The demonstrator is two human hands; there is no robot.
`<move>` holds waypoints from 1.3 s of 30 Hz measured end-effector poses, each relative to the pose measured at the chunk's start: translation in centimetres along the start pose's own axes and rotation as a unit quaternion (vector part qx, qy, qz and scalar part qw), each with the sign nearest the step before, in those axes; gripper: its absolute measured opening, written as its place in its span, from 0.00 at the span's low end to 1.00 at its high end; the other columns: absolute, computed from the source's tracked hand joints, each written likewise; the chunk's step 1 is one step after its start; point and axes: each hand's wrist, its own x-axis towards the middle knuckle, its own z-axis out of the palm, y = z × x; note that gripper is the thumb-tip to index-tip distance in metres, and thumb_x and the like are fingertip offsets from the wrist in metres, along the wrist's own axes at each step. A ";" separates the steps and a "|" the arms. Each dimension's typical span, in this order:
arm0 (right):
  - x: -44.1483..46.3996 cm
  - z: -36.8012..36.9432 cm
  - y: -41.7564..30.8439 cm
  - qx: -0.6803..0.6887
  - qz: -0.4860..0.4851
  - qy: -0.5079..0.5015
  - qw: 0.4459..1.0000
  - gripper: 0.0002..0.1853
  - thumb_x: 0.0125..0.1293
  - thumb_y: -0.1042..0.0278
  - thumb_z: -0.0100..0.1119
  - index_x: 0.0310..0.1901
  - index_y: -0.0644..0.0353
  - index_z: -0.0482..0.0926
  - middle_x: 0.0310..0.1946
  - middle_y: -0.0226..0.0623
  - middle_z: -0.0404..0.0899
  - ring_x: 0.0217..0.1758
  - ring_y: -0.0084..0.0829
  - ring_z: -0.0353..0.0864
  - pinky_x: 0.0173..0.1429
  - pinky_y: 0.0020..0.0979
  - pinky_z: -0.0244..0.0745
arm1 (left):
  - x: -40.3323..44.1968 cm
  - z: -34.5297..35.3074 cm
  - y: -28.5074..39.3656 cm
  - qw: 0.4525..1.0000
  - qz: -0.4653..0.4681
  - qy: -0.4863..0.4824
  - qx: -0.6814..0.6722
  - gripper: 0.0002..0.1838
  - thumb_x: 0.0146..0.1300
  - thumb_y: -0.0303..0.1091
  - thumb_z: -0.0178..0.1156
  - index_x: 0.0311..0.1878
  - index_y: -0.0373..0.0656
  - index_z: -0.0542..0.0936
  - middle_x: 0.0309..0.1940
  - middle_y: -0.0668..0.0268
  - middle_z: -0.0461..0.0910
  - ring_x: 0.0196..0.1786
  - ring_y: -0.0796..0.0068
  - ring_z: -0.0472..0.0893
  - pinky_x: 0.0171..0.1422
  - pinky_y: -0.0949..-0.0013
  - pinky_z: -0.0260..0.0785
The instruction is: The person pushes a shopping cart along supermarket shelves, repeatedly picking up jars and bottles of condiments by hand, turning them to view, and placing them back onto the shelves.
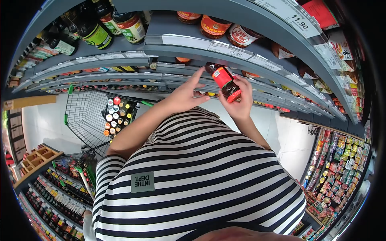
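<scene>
My right hand [239, 97] is wrapped around a dark sauce bottle [222, 81] with a red label, held tilted in front of the shelf. The bottle's dark end points up and to the left, toward the shelf edge. Beside it, my left hand [188, 93] has its fingers spread, the index fingertip close to that upper end. Whether this fingertip touches the bottle, I cannot tell. Nothing is in my left hand. Above the hands, jars [214, 26] with red and orange labels line a shelf [173, 29].
A wire shopping cart [82, 107] with green corners stands to my left, several capped bottles [114, 114] grouped inside. Price tags [230, 51] run along the shelf edges. Green-labelled bottles [96, 36] stand upper left. Packed racks [337, 168] rise at right.
</scene>
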 end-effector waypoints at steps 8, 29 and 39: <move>1.0 2.1 2.0 -0.150 -0.040 0.021 0.988 0.32 0.49 0.63 0.82 0.56 0.56 0.78 0.57 0.43 0.76 0.50 0.46 0.85 0.44 0.40 0.85 | 3.2 0.8 -1.3 0.998 0.039 -0.004 0.055 0.56 0.65 0.37 0.71 0.84 0.42 0.41 0.83 0.44 0.40 0.73 0.53 0.73 0.59 0.64 0.78; 8.7 4.6 6.0 -0.371 -0.116 -0.097 0.916 0.14 0.64 0.56 0.67 0.40 0.59 0.88 0.37 0.40 0.88 0.41 0.45 0.86 0.48 0.43 0.79 | 3.6 2.4 -2.6 0.997 0.021 0.026 0.073 0.50 0.68 0.37 0.67 0.83 0.40 0.45 0.83 0.45 0.45 0.70 0.53 0.76 0.70 0.60 0.72; 8.2 4.5 5.7 -0.259 -0.094 -0.072 0.959 0.12 0.62 0.58 0.66 0.38 0.59 0.88 0.34 0.42 0.87 0.36 0.48 0.84 0.43 0.47 0.79 | 2.5 2.2 -3.5 0.991 0.050 0.062 0.105 0.48 0.67 0.30 0.66 0.83 0.44 0.48 0.85 0.53 0.44 0.69 0.59 0.77 0.57 0.65 0.77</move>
